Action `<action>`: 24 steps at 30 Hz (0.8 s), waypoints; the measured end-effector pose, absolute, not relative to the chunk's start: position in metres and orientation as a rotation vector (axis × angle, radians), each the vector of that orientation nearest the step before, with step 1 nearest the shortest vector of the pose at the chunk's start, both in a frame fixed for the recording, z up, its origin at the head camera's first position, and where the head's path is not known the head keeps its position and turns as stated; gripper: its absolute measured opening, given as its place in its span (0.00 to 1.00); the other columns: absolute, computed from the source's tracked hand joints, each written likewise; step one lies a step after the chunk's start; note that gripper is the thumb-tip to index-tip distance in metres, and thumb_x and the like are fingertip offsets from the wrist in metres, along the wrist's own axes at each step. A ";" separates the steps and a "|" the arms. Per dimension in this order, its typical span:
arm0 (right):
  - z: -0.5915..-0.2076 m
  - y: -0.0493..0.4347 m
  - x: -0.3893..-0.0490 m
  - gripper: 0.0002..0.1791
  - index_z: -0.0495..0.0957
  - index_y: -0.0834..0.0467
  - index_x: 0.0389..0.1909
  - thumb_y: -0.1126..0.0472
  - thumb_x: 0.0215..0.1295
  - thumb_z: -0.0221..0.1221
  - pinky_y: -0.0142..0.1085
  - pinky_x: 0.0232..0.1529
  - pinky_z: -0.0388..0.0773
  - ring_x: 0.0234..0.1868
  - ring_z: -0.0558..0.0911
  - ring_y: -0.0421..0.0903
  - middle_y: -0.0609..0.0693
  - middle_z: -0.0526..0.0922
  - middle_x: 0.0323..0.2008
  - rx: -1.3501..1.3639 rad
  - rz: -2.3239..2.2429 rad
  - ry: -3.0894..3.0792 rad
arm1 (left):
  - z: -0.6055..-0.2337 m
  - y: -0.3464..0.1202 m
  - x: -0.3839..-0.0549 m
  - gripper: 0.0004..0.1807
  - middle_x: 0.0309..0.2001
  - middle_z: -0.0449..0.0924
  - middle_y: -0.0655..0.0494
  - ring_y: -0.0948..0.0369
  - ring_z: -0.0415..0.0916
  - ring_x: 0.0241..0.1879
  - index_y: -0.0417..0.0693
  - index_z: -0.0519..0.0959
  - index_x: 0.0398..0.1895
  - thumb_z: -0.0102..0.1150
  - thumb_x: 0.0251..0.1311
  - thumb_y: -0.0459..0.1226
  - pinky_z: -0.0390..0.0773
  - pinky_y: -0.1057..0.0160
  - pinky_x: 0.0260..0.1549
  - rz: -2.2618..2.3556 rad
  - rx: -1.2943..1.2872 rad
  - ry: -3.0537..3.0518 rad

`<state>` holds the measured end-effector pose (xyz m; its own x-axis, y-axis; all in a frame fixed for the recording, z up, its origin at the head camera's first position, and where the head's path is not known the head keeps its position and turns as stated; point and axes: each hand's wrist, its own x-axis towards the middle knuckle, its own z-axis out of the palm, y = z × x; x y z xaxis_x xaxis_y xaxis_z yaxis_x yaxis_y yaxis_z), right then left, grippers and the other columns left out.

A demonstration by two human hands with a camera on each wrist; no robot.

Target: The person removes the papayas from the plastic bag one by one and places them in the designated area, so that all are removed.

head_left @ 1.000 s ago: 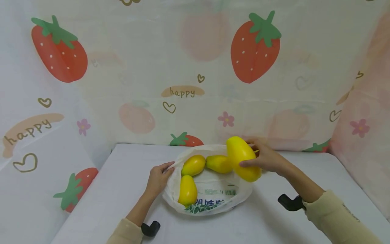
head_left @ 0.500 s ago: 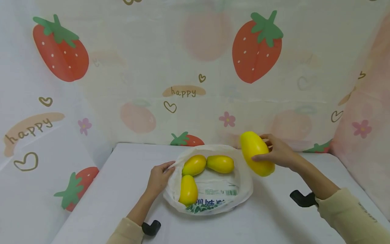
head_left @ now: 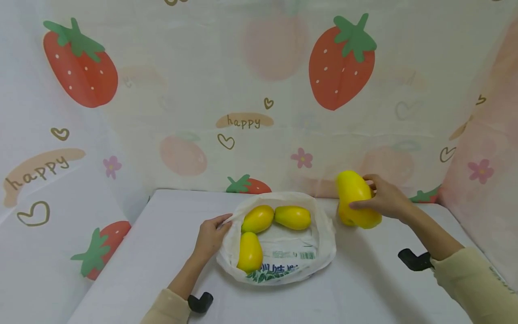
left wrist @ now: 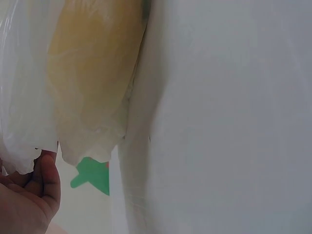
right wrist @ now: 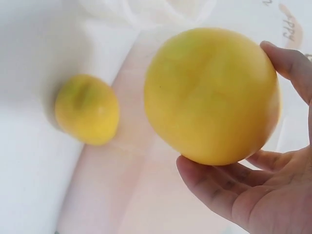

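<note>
My right hand (head_left: 386, 198) grips a yellow papaya (head_left: 354, 191) above the table, right of the white plastic bag (head_left: 325, 234). In the right wrist view, the thumb and fingers hold this papaya (right wrist: 212, 97) from its sides. A second papaya (right wrist: 87, 109) sits on the table beyond it; in the head view the held fruit mostly covers it. On the left, my left hand (head_left: 210, 236) pinches the bag's rim, and the left wrist view shows its fingers (left wrist: 48, 175) at the plastic. Inside the open-mouthed bag lie three papayas, one being the front papaya (head_left: 250, 253).
The white table (head_left: 170, 204) runs back to a fabric backdrop (head_left: 194, 90) printed with strawberries and hearts. A pinkish cloth side (head_left: 489, 211) rises on the right. Black curved pieces (head_left: 414, 259) stick out near both wrists.
My right hand has carried the papaya rightward from over the bag to beside it. Another papaya behind it now shows partly. The left hand and bag stay nearly still.
</note>
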<state>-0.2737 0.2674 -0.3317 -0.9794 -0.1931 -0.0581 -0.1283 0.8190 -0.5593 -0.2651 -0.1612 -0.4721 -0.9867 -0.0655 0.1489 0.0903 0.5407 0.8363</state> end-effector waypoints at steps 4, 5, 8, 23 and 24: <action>-0.333 0.272 -0.275 0.54 0.52 0.71 0.68 0.41 0.54 0.67 0.47 0.42 0.85 0.43 0.81 0.58 0.76 0.69 0.59 -0.288 -0.775 2.971 | -0.473 -0.163 -0.265 0.18 0.59 0.80 0.45 0.48 0.73 0.63 0.42 0.79 0.58 0.56 0.67 0.38 0.72 0.50 0.63 -1.429 -0.027 -2.613; -0.334 0.274 -0.276 0.55 0.52 0.72 0.68 0.41 0.54 0.67 0.48 0.41 0.85 0.42 0.81 0.59 0.77 0.69 0.58 -0.294 -0.743 2.995 | -0.473 -0.163 -0.265 0.18 0.59 0.80 0.45 0.48 0.73 0.63 0.42 0.79 0.58 0.56 0.67 0.38 0.72 0.50 0.63 -1.424 -0.029 -2.612; -0.337 0.279 -0.280 0.55 0.53 0.74 0.67 0.41 0.53 0.68 0.48 0.39 0.83 0.41 0.80 0.60 0.77 0.71 0.56 -0.286 -0.671 3.043 | -0.471 -0.164 -0.266 0.18 0.59 0.80 0.44 0.47 0.73 0.63 0.42 0.79 0.58 0.56 0.67 0.38 0.72 0.49 0.64 -1.421 -0.037 -2.607; -0.353 0.305 -0.289 0.55 0.51 0.78 0.65 0.45 0.53 0.68 0.51 0.38 0.82 0.41 0.77 0.64 0.78 0.70 0.51 -0.131 -0.618 3.056 | -0.473 -0.164 -0.266 0.18 0.59 0.79 0.44 0.47 0.74 0.63 0.42 0.79 0.57 0.55 0.67 0.38 0.72 0.49 0.63 -1.433 -0.035 -2.604; -0.355 0.306 -0.289 0.55 0.52 0.79 0.65 0.45 0.53 0.68 0.51 0.38 0.82 0.41 0.78 0.65 0.79 0.70 0.51 -0.122 -0.618 3.058 | -0.473 -0.164 -0.265 0.18 0.59 0.79 0.44 0.47 0.74 0.63 0.42 0.79 0.57 0.55 0.67 0.38 0.72 0.49 0.63 -1.435 -0.036 -2.605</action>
